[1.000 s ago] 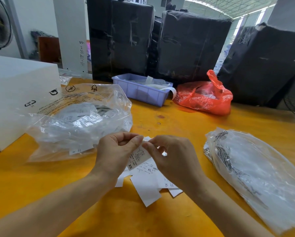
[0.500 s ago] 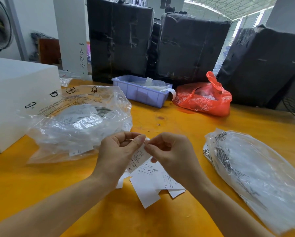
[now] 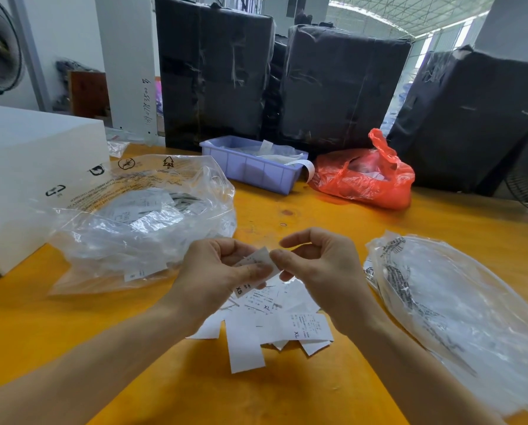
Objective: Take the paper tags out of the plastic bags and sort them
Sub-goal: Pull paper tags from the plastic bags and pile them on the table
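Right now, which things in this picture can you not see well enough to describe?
- Held tag, head view: only "XS" is legible; the left hand and right hand cover the rest.
- Loose tags: fine print too small.
- Red bag: contents hidden by crumpled plastic.
- Right clear bag: cut off by the frame edge.

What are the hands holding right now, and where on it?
A paper tag marked XS. The left hand pinches its lower part, the right hand its upper end, above the loose tags on the table.
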The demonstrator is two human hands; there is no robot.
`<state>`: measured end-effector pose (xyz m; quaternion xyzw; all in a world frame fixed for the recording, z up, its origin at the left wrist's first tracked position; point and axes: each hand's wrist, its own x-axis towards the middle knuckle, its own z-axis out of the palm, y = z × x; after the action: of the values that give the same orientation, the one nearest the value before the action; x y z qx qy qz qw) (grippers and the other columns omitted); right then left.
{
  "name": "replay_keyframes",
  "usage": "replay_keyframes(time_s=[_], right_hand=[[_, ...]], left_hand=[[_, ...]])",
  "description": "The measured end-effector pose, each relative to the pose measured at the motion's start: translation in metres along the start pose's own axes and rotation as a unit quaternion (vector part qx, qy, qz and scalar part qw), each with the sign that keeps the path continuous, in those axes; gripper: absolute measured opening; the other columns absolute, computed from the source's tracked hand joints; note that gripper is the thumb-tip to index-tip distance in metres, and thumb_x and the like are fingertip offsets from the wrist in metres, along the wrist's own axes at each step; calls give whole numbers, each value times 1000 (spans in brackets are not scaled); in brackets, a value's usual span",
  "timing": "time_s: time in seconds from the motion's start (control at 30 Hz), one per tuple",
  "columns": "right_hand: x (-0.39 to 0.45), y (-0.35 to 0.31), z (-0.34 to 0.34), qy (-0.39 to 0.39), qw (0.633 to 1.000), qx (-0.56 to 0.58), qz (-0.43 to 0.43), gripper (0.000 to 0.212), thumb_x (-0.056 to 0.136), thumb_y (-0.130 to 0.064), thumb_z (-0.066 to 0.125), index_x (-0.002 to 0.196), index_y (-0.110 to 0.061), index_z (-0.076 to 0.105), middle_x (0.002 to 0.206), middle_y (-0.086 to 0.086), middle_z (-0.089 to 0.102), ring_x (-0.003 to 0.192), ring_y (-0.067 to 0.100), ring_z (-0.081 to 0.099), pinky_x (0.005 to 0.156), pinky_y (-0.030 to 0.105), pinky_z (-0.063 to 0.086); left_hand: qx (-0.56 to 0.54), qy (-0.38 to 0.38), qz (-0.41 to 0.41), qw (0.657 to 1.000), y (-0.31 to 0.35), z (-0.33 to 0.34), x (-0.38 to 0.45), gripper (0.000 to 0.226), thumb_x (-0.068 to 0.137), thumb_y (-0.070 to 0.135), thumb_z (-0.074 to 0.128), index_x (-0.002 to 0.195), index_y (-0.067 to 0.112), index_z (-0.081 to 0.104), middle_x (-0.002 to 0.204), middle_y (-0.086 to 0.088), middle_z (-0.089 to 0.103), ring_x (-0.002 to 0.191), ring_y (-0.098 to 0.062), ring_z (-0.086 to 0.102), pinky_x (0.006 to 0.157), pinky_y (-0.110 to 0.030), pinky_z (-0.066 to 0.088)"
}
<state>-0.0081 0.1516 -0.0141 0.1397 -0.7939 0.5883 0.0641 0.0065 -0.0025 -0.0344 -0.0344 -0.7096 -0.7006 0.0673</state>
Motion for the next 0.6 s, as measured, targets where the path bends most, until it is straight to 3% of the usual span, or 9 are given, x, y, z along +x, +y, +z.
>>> replay_keyframes(time_s=[0.27, 0.33, 0.4, 0.5, 0.6], right_hand=[[3, -13, -10, -2, 999, 26, -28, 12, 76, -5, 74, 83, -10, 66, 66, 3, 70, 55, 6, 63, 54, 15, 48], [6, -22, -26, 6, 999, -9, -36, 9, 78, -2, 72, 83, -8, 66, 67, 4, 70, 53, 4, 62, 51, 12, 46], [14, -30, -53, -3, 993, -113, -19, 7, 79, -4, 71, 81, -9, 67, 68, 3, 70, 51, 5, 62, 48, 11, 46], [26, -30, -104, -8, 939, -340, 61, 8, 81, -14, 71, 74, -14, 67, 65, -2, 70, 52, 4, 65, 46, 15, 46], [27, -8, -140, -14, 862, -476, 173, 10, 82, -8, 70, 72, -8, 68, 61, 4, 70, 50, 9, 66, 43, 19, 48]], left_hand=[[42, 2, 47, 998, 23, -16, 9, 29, 59, 22, 75, 83, 6, 69, 73, -5, 73, 62, -13, 69, 53, -14, 51], [67, 57, 75, 993, 32, -36, 20, 27, 64, 26, 73, 85, 11, 69, 75, -3, 73, 63, -10, 69, 52, -13, 51], [128, 152, 99, 975, 36, -66, 37, 20, 72, 23, 72, 89, 13, 67, 79, -3, 71, 65, -11, 68, 53, -15, 54], [261, 243, 79, 931, 29, -115, 63, 22, 83, 12, 69, 102, 4, 64, 96, -15, 67, 77, -25, 65, 69, -29, 58], [448, 243, 15, 860, 11, -156, 81, 28, 78, 12, 74, 104, 2, 67, 102, -23, 67, 91, -37, 63, 82, -42, 51]])
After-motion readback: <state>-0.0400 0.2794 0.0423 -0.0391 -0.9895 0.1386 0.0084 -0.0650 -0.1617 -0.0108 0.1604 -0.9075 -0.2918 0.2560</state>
